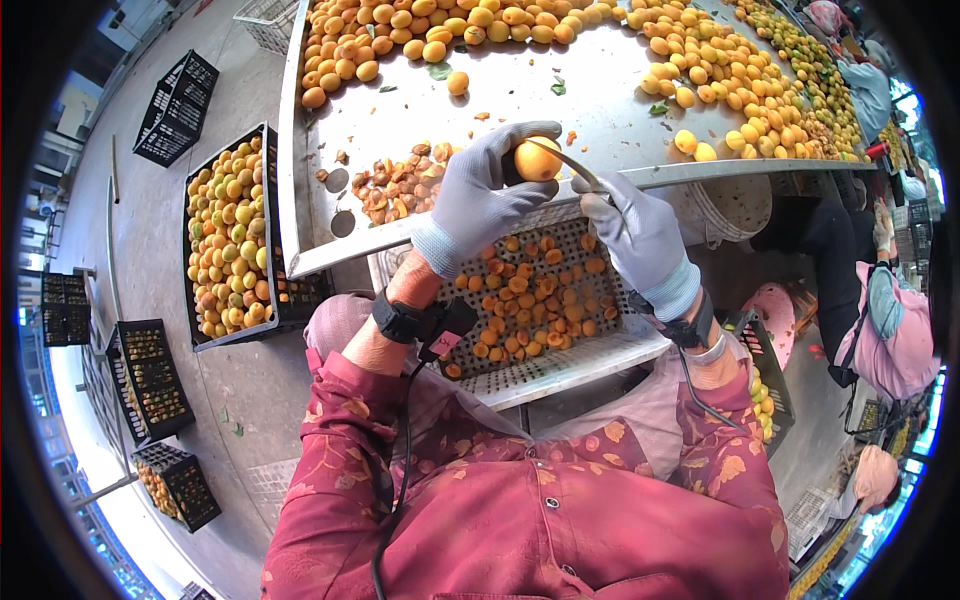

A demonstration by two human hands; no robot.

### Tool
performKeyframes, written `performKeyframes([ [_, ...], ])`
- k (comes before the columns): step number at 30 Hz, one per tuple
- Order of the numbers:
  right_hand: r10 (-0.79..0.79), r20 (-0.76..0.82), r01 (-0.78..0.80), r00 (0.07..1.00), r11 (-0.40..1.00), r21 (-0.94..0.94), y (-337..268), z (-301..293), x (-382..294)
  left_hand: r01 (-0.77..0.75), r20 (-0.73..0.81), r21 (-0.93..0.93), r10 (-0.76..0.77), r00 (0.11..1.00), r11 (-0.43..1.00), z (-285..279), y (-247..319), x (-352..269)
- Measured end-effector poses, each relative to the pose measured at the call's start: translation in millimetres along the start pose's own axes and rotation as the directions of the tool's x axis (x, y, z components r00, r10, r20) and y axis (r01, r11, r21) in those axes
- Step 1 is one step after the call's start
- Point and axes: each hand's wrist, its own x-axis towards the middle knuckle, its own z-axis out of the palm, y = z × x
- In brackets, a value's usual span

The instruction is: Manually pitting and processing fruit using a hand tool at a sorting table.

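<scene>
My gloved left hand [484, 191] grips a whole apricot [537, 159] between thumb and fingers, above the near edge of the metal table [450, 124]. In my gloved right hand [630, 229] is a small curved knife [574, 166], its blade lying against the upper side of the fruit. Below both hands, a white perforated crate [551, 375] near my lap contains apricot halves [525, 300]. A heap of brown apricot stones [397, 184] lies on the table left of my left hand, beside two round holes in the metal.
Whole apricots [420, 26] are piled along the table's far side and right [750, 90]. A black crate of apricots [229, 240] stands at the left, with more crates [150, 379] beyond. A white bucket [731, 210] sits under the table. Another person [892, 322] sits at the right.
</scene>
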Motion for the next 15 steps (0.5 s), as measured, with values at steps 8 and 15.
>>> performKeyframes([
  [8,-0.036,-0.063,0.018,0.997,0.964,-0.264,-13,4,0,0.081,0.02,-0.184,-0.079,0.997,0.98,5,1,-4],
  [15,0.034,-0.005,-0.034,0.999,0.976,-0.214,-18,5,-1,0.229,0.084,-0.424,-0.214,0.973,0.876,6,-5,-4],
])
